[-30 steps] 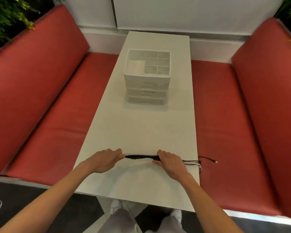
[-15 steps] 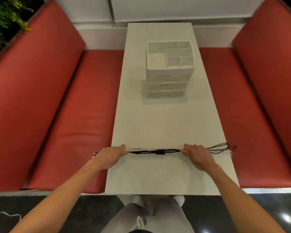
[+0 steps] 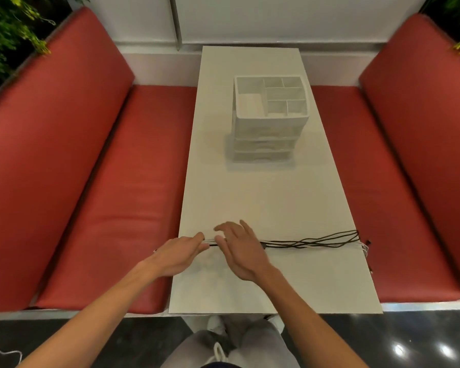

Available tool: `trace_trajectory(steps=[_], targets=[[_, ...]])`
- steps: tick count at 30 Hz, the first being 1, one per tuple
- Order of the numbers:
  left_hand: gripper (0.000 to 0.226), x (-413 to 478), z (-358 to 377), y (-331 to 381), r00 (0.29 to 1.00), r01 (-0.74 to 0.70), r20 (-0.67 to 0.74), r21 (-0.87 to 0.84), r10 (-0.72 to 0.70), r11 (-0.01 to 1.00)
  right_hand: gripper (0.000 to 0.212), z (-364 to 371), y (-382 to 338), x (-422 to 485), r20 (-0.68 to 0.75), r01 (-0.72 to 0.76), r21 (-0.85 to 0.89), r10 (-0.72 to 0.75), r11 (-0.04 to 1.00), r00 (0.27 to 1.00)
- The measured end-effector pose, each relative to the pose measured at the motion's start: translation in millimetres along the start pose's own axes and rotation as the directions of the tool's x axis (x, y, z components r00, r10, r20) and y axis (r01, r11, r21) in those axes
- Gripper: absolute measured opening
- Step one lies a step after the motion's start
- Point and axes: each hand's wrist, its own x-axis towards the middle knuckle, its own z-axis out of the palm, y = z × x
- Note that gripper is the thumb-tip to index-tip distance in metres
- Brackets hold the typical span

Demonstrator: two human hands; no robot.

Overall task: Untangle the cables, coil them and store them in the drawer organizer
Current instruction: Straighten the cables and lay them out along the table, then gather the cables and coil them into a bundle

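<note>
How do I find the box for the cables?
Look at the long white table between the red benches. Past its middle stands the white drawer organizer. It alone is a box, with open compartments on top.

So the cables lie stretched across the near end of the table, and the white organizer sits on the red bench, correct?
Not quite: the organizer stands on the table, farther back than the cables. The cables do lie across its near end. The head view shows this.
</note>
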Motion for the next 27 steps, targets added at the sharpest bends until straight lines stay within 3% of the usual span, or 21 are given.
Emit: trace_trajectory(steps=[5, 9, 11, 14, 18, 20, 22, 24, 27], targets=[[0.019, -13, -28, 12, 0.996, -0.031, -0.093, -0.219, 0.011, 0.975, 0.035, -32, -36, 21, 0.123, 0.001, -0.019, 0.001, 1.0, 0.992], [0.022, -23, -52, 36, 0.992, -0.087, -0.127, -0.514, 0.025, 0.854, 0.027, -79, -47, 30, 0.145, 0.162, -0.198, -0.134, 0.967, 0.98], [0.036, -30, -69, 39, 0.987, -0.148, -0.135, -0.529, 0.09, 0.835, 0.03, -106, -55, 37, 0.183, 0.225, -0.282, -0.178, 0.933, 0.967], [0.017, -41, -113, 49, 0.974, -0.206, -0.027, -0.521, 0.225, 0.828, 0.042, -149, -70, 40, 0.245, 0.281, -0.349, -0.203, 0.894, 0.948], [0.02, -41, -171, 79, 0.922, -0.286, 0.077, -0.521, 0.379, 0.804, 0.039, -199, -100, 38, 0.283, 0.391, -0.387, -0.296, 0.835, 0.912], [0.017, -40, -189, 96, 0.901, -0.323, 0.051, -0.584, 0.43, 0.745, 0.034, -221, -111, 43, 0.256, 0.447, -0.445, -0.368, 0.776, 0.894], [0.02, -42, -203, 107, 0.873, -0.369, -0.029, -0.69, 0.486, 0.622, 0.024, -245, -116, 48, 0.2, 0.471, -0.501, -0.432, 0.726, 0.879], [0.026, -47, -215, 117, 0.867, -0.338, -0.065, -0.804, 0.493, 0.489, 0.028, -270, -119, 52, 0.095, 0.454, -0.516, -0.478, 0.727, 0.873], [0.031, -56, -237, 133, 0.872, -0.316, -0.077, -0.842, 0.483, 0.436, 0.034, -299, -127, 53, -0.042, 0.452, -0.515, -0.549, 0.728, 0.835]])
